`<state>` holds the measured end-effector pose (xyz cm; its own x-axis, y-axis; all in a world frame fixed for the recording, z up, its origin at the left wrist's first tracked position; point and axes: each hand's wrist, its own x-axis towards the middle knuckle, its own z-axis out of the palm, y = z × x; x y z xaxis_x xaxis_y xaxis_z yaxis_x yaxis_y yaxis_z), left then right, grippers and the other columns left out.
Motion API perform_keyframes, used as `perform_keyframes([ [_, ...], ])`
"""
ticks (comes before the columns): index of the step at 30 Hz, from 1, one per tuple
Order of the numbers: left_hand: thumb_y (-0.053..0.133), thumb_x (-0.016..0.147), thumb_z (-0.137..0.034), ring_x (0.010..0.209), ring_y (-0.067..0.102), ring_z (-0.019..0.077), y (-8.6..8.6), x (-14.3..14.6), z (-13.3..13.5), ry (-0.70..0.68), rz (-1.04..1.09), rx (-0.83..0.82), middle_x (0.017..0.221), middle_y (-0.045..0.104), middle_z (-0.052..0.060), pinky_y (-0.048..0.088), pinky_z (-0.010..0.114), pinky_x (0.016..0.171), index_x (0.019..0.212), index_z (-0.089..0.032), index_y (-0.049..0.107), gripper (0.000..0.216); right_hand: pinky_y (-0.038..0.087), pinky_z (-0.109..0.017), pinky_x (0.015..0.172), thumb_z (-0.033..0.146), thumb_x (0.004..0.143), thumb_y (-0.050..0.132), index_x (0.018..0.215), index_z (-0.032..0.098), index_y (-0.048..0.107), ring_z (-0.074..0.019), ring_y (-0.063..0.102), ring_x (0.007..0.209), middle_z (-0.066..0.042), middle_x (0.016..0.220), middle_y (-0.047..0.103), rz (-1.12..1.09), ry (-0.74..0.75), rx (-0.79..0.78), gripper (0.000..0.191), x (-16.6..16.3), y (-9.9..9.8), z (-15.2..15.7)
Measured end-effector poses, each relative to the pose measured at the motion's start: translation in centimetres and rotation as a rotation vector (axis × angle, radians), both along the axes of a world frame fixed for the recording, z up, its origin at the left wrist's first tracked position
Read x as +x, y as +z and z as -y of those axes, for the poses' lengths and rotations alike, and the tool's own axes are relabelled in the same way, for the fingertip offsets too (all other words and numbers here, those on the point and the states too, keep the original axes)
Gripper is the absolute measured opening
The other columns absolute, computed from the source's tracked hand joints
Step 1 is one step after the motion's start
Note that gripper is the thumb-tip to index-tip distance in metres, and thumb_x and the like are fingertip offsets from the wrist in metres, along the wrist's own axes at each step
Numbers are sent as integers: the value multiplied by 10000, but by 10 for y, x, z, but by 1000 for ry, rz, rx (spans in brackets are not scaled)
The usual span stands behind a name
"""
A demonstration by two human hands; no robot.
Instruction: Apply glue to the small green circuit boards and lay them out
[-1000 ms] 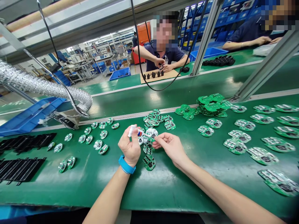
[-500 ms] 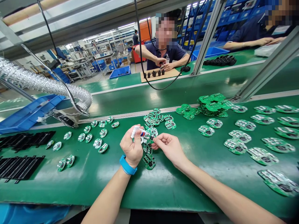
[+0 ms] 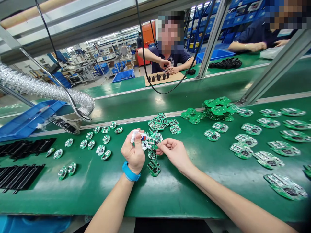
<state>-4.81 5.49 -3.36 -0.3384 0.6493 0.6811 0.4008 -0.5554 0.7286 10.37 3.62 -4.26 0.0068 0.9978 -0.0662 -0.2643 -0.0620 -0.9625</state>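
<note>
My left hand (image 3: 133,153), with a blue band at the wrist, is closed around a small white squeeze tube (image 3: 143,137) with a red and blue mark. The tube lies sideways, its narrow tip pointing right over a green circuit board (image 3: 158,138). Thumb and fingers of my right hand (image 3: 176,153) are pinched at that board's right edge; the fingertips partly hide the grip. Beneath and around it lie more circuit boards: one nearer me (image 3: 154,168) and a loose cluster (image 3: 157,121) behind.
Small round boards (image 3: 100,149) are spread at left, beside black plastic strips (image 3: 24,178). Larger boards (image 3: 267,160) lie in rows at right; a green board stack (image 3: 220,108) stands behind. A foil duct (image 3: 60,90) hangs at left. Two people sit across the bench.
The view has shifted slightly. The tube has tilted a little and its tip sits by the board, while my right hand keeps its pinch.
</note>
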Motion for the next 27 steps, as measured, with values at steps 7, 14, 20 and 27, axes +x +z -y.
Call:
perform_keyframes([
  [7, 598, 1035, -436, 818, 782, 183, -7, 7, 9, -117, -25, 12, 961, 810, 82, 633, 277, 712, 1129, -180, 737, 306, 636, -341, 650, 593, 639, 902, 663, 210, 670, -202, 719, 593, -39, 610, 722, 16, 29, 6, 449, -4, 3, 4],
  [14, 593, 1041, -403, 867, 784, 192, -8, 2, 6, -76, -33, 28, 1004, 809, 91, 642, 300, 765, 1146, -186, 734, 279, 636, -343, 653, 539, 648, 916, 671, 209, 673, -210, 728, 603, -40, 621, 727, 31, 49, 5, 410, -3, 2, 4],
  [20, 619, 1024, -258, 884, 793, 188, -4, 5, 15, -179, -155, 141, 1032, 813, 71, 645, 295, 785, 1174, -214, 736, 195, 630, -326, 642, 523, 690, 894, 679, 206, 667, -199, 719, 599, -41, 626, 727, 42, 47, 32, 390, -3, -1, 2],
  [27, 619, 1018, -246, 853, 791, 186, -2, 3, 15, -96, -273, 217, 1005, 813, 74, 644, 291, 754, 1147, -198, 737, 181, 635, -335, 660, 495, 708, 875, 688, 211, 664, -205, 728, 622, -25, 632, 717, 48, 59, 51, 355, -1, -6, 2],
])
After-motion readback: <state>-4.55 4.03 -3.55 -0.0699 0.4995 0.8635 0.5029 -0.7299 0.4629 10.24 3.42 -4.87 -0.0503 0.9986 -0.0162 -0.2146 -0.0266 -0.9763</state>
